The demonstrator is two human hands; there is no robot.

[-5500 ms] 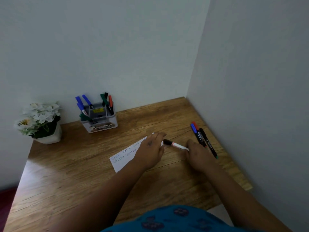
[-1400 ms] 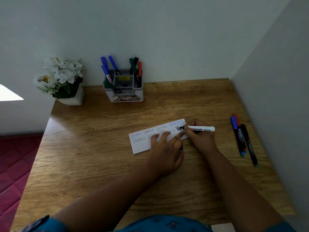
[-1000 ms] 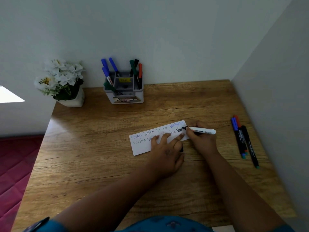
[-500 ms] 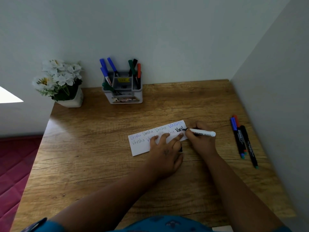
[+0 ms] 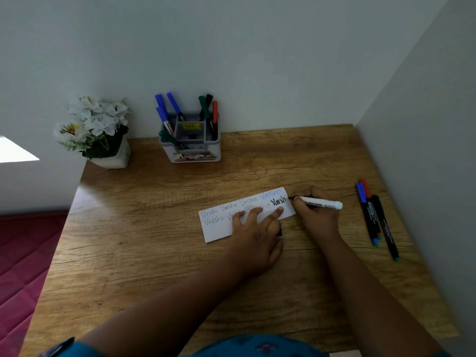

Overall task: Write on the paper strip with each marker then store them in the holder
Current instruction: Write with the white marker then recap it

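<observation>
1. Wooden desk (image 5: 154, 253), corner walls.
2. Paper strip (image 5: 219, 229): under flat, relaxed left hand (image 5: 257, 240).
3. Right hand (image 5: 315, 215) grasps white marker (image 5: 322, 203), mid-word; next, one closing letter near strip's edge.
4. Holder (image 5: 190, 148): beyond both hands.

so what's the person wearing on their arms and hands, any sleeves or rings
Both forearms are bare up to the lower edge of the view. The left hand and right hand show no rings, gloves or watch. A teal patterned garment shows at the bottom, with a dark-edged teal sleeve at the lower left corner.
</observation>
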